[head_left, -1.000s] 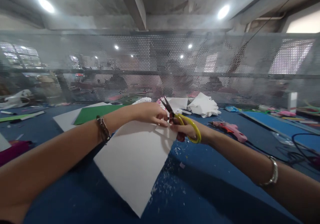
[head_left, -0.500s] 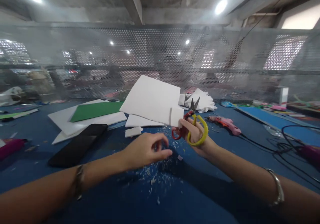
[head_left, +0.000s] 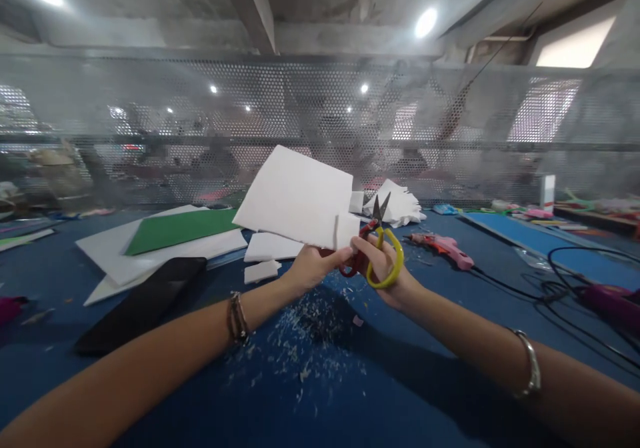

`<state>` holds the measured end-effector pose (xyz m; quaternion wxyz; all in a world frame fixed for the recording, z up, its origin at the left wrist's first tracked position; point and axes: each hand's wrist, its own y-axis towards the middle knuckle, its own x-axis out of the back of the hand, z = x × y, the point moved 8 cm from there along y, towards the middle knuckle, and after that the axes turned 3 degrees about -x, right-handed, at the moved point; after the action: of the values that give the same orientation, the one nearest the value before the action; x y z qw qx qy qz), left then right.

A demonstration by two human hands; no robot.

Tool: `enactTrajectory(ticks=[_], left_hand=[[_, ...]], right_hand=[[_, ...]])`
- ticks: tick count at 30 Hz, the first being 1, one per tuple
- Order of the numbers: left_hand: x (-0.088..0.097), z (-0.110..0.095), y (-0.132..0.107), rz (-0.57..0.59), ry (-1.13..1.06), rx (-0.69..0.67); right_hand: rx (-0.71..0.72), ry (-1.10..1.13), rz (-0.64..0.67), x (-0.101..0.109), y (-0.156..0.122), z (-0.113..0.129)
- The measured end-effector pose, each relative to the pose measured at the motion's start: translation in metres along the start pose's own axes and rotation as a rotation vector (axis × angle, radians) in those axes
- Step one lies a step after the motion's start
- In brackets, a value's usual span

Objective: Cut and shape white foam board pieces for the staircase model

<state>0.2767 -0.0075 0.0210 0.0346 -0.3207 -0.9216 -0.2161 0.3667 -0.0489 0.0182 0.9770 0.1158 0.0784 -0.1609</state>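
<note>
A large white sheet (head_left: 295,198), like thin foam board or stiff card, is held up tilted in front of me. My left hand (head_left: 315,265) grips its lower edge, thumb on the near side. My right hand (head_left: 383,261) pinches its lower right corner, where a small white square piece (head_left: 347,230) stands out; whether it is joined to the sheet I cannot tell. Hooked in my right hand too is a pair of scissors (head_left: 383,231) with yellow and red handles, its blades pointing up and slightly apart. The fingertips of both hands nearly meet.
Small white scraps (head_left: 315,321) litter the blue table (head_left: 240,408) below my hands. On the left lie a green sheet (head_left: 180,231), white sheets and a black phone-like slab (head_left: 145,305). A pink glue gun (head_left: 445,249) with its cable and a blue board (head_left: 520,238) are right.
My left hand has moved up and right from open air over the table and taken hold of the sheet's lower edge. My right hand keeps its hold; the view has shifted slightly.
</note>
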Motion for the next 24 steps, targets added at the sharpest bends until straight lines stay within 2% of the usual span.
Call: enactTrajectory(ticks=[5,9,13,19,24], left_hand=[[-0.003,0.008,0.002,-0.056,-0.065,0.032],[0.003,0.016,0.002,-0.103,-0.091,0.058],[0.013,0.026,0.006,-0.138,-0.149,0.084],[0.023,0.024,0.005,-0.045,-0.283,0.139],[0.018,0.025,-0.013,0.009,-0.378,0.199]], right_hand=[[0.031,-0.040,-0.003,0.001,0.000,0.004],[0.012,-0.072,0.032,0.001,0.006,0.001],[0.002,-0.098,0.105,-0.008,0.009,0.001],[-0.012,-0.110,0.160,-0.012,0.014,0.008],[-0.161,-0.098,0.232,-0.010,0.023,-0.010]])
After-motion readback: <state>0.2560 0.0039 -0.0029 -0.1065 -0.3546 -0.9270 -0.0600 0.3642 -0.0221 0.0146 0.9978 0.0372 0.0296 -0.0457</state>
